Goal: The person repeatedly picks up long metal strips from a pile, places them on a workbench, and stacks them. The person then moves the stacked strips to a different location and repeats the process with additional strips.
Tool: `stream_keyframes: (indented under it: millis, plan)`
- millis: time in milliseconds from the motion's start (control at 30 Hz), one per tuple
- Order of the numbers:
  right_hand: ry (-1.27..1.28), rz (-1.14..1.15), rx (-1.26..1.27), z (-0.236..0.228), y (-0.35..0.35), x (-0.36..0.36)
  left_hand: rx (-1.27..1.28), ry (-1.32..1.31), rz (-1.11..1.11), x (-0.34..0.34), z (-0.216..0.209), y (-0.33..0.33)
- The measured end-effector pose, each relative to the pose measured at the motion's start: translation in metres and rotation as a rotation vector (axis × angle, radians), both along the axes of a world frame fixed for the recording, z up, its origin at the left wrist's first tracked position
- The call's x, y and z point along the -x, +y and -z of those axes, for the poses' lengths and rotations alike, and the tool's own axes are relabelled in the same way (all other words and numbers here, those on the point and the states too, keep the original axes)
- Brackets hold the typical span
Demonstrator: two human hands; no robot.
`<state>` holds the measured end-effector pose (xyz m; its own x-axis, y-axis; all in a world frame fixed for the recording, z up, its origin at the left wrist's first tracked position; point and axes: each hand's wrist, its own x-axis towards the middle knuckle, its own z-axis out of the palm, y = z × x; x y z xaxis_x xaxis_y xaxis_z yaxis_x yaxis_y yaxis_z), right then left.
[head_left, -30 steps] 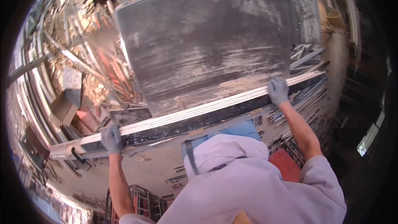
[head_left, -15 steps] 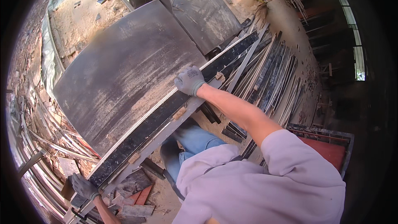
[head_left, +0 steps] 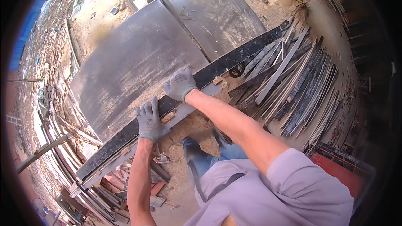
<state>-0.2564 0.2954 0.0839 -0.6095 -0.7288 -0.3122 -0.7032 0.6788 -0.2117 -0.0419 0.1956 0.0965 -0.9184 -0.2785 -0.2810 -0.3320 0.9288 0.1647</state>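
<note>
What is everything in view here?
Dusty panels: two, dark grey, upper middle
Long strip: one, black, slanting across the middle
Small blocks: several, tan, along the strip
Wheel: one, black, just below the strip
Loose strips: many, grey and brown, right
Scrap: many pieces, mixed colours, far left
Flat panel: one, red, lower right
Jeans: one pair, blue, bottom centre
Shirt: one, pale lilac, bottom right
Left hand: one, grey-gloved, left of centre
Right hand: one, grey-gloved, centre

Dusted with pale sawdust (head_left: 160,87), the broad grey tabletop (head_left: 134,54) is bordered along its near edge by one long black board strip (head_left: 247,50)!
</note>
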Motion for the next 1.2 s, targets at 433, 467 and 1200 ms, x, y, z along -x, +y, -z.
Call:
stream_keyframes:
  millis: [433, 467, 1200]
  plan:
    - [0.193, -0.247, 0.458, -0.057, 0.225, 0.134, -0.005, 0.106, -0.016, -0.003, 0.009, 0.007]
    - [0.291, -0.274, 0.237, -0.068, 0.250, 0.164, 0.003, 0.094, -0.025, -0.003, 0.009, 0.006]
    - [0.346, -0.460, -0.239, -0.041, 0.264, 0.279, 0.139, 0.006, -0.006, -0.001, 0.007, 0.015]
